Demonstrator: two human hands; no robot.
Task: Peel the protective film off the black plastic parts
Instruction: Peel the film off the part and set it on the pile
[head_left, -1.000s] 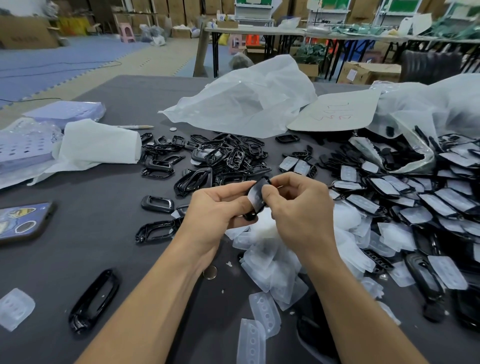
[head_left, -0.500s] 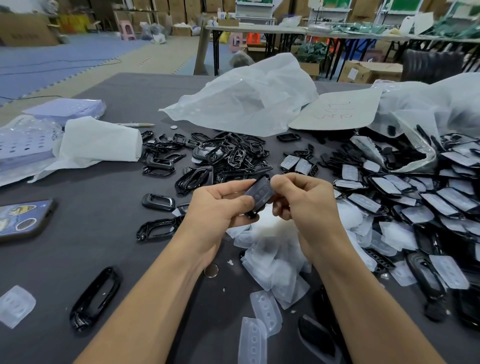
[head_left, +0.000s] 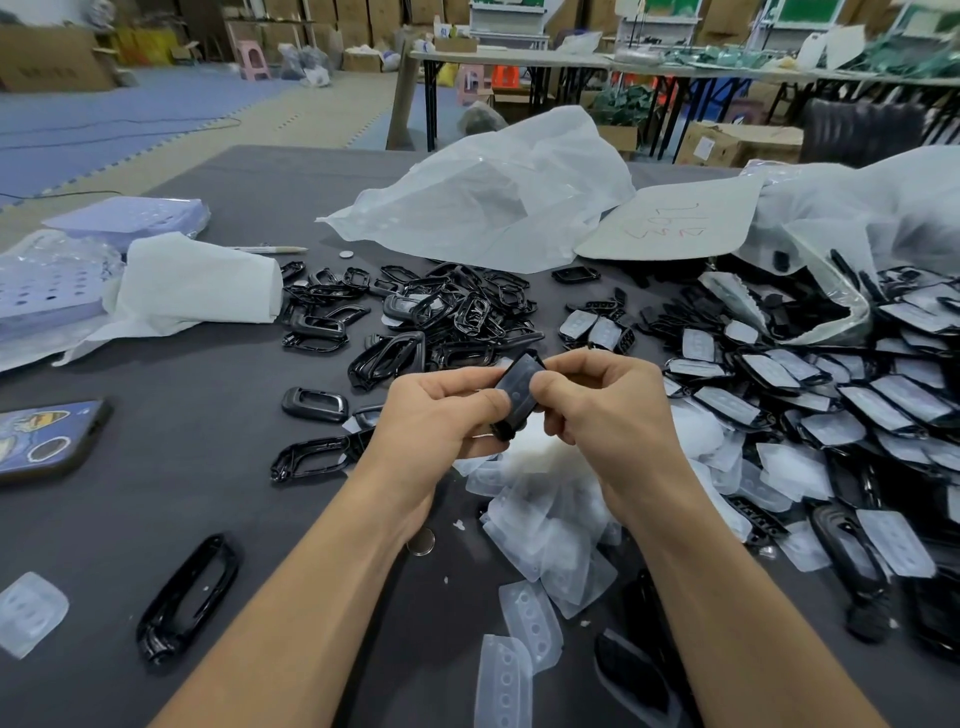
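I hold one black plastic part (head_left: 517, 387) pinched between my left hand (head_left: 441, 410) and right hand (head_left: 608, 410), both curled on it above the counter (head_left: 218, 467). I judge I am hunting the film's edge, so next a nail must lift a corner. Peeled films (head_left: 540, 525) heap at 6 o'clock, filmed parts (head_left: 841, 405) at 3, bare frames (head_left: 447, 312) at 12; cartons (head_left: 52, 57) and folding tables (head_left: 519, 57) fill the room behind.

Warehouse workshop, stacked cardboard boxes (head_left: 363, 21) along the back, folding tables (head_left: 519, 60), heaps of plastic parts (head_left: 441, 312)
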